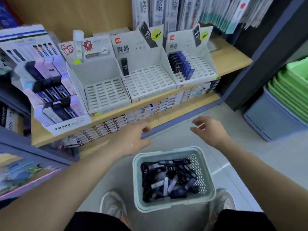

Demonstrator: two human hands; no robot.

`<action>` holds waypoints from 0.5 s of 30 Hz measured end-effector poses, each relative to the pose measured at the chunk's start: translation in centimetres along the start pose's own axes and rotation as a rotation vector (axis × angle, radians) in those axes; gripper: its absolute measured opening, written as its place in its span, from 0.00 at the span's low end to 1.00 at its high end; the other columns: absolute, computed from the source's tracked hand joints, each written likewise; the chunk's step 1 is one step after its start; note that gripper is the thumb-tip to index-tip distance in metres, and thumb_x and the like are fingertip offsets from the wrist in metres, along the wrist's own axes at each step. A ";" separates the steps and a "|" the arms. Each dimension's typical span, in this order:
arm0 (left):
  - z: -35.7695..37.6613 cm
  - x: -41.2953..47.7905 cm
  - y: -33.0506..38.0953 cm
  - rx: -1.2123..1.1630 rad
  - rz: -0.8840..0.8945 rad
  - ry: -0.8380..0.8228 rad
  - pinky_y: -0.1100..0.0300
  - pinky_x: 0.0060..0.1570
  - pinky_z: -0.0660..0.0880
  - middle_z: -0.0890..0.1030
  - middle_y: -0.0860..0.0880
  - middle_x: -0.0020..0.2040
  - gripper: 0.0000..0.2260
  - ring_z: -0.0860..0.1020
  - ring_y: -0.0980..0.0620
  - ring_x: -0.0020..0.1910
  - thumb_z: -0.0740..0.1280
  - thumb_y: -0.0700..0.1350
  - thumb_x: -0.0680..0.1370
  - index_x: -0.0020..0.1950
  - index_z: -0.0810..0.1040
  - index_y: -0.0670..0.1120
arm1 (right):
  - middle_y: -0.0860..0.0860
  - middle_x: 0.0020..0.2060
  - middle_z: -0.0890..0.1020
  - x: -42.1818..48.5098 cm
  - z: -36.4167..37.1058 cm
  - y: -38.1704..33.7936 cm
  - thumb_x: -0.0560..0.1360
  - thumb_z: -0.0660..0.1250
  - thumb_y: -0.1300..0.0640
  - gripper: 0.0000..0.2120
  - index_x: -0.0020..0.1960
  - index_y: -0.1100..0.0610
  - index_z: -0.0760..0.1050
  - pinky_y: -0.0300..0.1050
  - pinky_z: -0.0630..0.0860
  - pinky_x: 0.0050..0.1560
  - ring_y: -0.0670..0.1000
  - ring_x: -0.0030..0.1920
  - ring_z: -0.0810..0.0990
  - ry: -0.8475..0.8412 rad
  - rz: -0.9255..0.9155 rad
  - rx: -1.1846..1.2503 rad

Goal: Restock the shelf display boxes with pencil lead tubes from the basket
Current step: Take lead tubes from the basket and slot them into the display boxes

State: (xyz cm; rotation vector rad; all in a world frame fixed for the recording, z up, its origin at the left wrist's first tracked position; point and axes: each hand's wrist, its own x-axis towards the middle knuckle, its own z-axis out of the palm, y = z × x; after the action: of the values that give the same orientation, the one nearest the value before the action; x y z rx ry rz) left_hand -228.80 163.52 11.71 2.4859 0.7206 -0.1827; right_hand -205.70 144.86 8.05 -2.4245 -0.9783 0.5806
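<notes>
- Basket (166, 151): stood on the floor between two shoes (111, 204), below both hands and apart from them.
- Tubes (168, 179): lay heaped in the basket, mostly black, some blue or pale, pointing every way.
- Left grip (133, 139): hovered above the basket's far left corner, near the shelf's front edge; fingers loosely curled, held nothing.
- Right grip (210, 130): hovered over the floor past the basket's far right corner; fingers relaxed and slightly spread, held nothing; somewhat blurred.
- Shelf (230, 59): wooden, carried three white slotted boxes side by side.
- Left box (103, 90): sat just beside a MONO display (55, 90), rows of slots facing up.
- Middle box (148, 80): held one black tube (124, 66) marked HB 0.7, upright in the back left corner.
- Right box (198, 64): held a row (180, 64) of upright tubes along its left side, black leftmost, blue next, pale beyond.
</notes>
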 end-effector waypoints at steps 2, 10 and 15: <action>3.0 -0.7 0.1 0.039 0.006 -0.106 0.53 0.58 0.74 0.78 0.53 0.59 0.17 0.77 0.51 0.57 0.71 0.53 0.77 0.63 0.76 0.50 | 0.50 0.52 0.81 -2.4 1.7 3.4 0.76 0.72 0.51 0.16 0.62 0.55 0.78 0.41 0.70 0.46 0.50 0.44 0.79 0.018 0.084 0.021; 15.8 0.6 1.1 0.004 -0.038 -0.272 0.55 0.64 0.72 0.74 0.50 0.71 0.25 0.74 0.48 0.67 0.71 0.56 0.76 0.71 0.72 0.51 | 0.54 0.59 0.77 -7.7 9.4 10.0 0.79 0.65 0.47 0.22 0.70 0.53 0.69 0.56 0.79 0.57 0.54 0.52 0.81 -0.020 0.226 0.106; 22.6 2.8 0.9 0.081 -0.019 -0.222 0.53 0.72 0.65 0.67 0.50 0.75 0.31 0.65 0.48 0.74 0.71 0.56 0.76 0.76 0.66 0.49 | 0.53 0.58 0.80 -7.7 11.3 11.7 0.82 0.58 0.43 0.20 0.69 0.53 0.69 0.57 0.80 0.53 0.54 0.51 0.81 -0.024 0.234 0.071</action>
State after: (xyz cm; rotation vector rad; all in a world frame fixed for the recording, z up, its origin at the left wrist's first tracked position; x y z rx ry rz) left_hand -225.47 152.09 -7.70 2.4833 0.6546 -0.4957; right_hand -210.62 134.69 -5.90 -2.4903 -0.6743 0.7140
